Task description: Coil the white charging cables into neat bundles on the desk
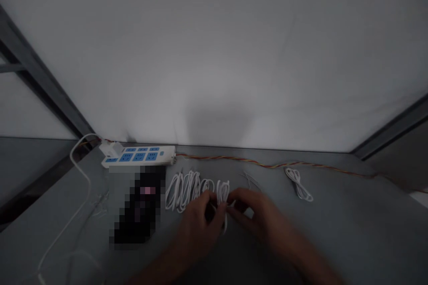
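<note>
A coiled white cable (223, 190) stands upright between my hands, folded into narrow loops. My left hand (203, 218) is closed around its middle, thumb in front. From the other side, my right hand (256, 213) pinches thumb and forefinger together at the waist of the bundle; whatever lies between those fingertips is too small and dim to make out. Several more coiled white cables (183, 191) lie side by side just left of my hands. Behind my right hand are a few thin white strips (250, 180).
A white power strip (160, 156) with blue sockets holds a white plug adapter (112, 149), its white cord (87, 178) curving down the left side. A blurred-out dark object (140, 209) lies before it. Twisted coloured wires (234, 158) run along the wall; another coiled cable (298, 184) lies right.
</note>
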Action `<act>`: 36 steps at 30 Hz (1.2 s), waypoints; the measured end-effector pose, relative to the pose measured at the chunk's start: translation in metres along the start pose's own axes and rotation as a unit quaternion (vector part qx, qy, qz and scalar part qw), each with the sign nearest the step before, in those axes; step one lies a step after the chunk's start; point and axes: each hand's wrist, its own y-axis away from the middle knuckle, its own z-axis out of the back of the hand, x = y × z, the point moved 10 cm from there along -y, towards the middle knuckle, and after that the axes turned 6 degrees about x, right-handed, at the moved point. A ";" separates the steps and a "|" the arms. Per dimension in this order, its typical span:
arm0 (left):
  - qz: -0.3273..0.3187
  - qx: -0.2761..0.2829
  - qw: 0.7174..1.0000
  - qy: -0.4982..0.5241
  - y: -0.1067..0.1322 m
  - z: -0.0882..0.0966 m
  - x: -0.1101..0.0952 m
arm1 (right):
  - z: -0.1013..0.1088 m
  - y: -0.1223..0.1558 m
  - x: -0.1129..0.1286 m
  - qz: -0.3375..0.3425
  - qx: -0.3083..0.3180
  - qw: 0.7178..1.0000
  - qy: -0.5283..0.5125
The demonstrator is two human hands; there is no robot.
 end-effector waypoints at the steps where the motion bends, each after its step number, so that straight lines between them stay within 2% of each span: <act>1: -0.007 0.001 1.000 0.002 0.000 0.000 -0.001 | -0.001 -0.001 -0.002 -0.009 0.009 1.000 -0.027; 4: -0.022 0.007 1.000 0.005 0.002 0.000 -0.003 | -0.003 -0.002 -0.003 -0.008 0.032 0.995 -0.094; 8: -0.031 0.017 0.999 0.012 0.004 0.000 -0.007 | -0.003 -0.004 -0.001 -0.004 0.048 0.990 -0.133; 13: -0.018 0.039 0.998 0.052 0.003 -0.005 -0.008 | 0.000 -0.003 0.003 0.007 0.051 0.990 -0.135; 17: -0.002 0.023 0.994 0.110 0.005 -0.005 -0.001 | 0.004 -0.003 -0.001 0.001 0.039 0.991 -0.132; 20: -0.062 0.000 0.990 0.129 0.008 0.002 -0.006 | 0.005 -0.004 -0.011 -0.008 0.033 0.981 -0.191; 23: -0.182 -0.020 0.980 0.076 0.013 0.011 -0.025 | 0.001 -0.006 -0.020 -0.011 0.042 0.954 -0.295; 27: -0.315 -0.019 0.949 -0.009 0.019 0.013 -0.043 | -0.008 -0.006 -0.022 -0.012 0.081 0.916 -0.393; 32: -0.391 -0.040 0.914 -0.098 0.024 0.014 -0.047 | -0.020 -0.006 -0.017 -0.030 0.113 0.878 -0.464; 34: -0.401 -0.043 0.903 -0.146 0.027 0.012 -0.050 | -0.022 -0.006 -0.020 -0.043 0.106 0.867 -0.485; 36: -0.384 -0.058 0.901 -0.192 0.026 0.012 -0.050 | -0.024 -0.007 -0.022 -0.049 0.097 0.858 -0.501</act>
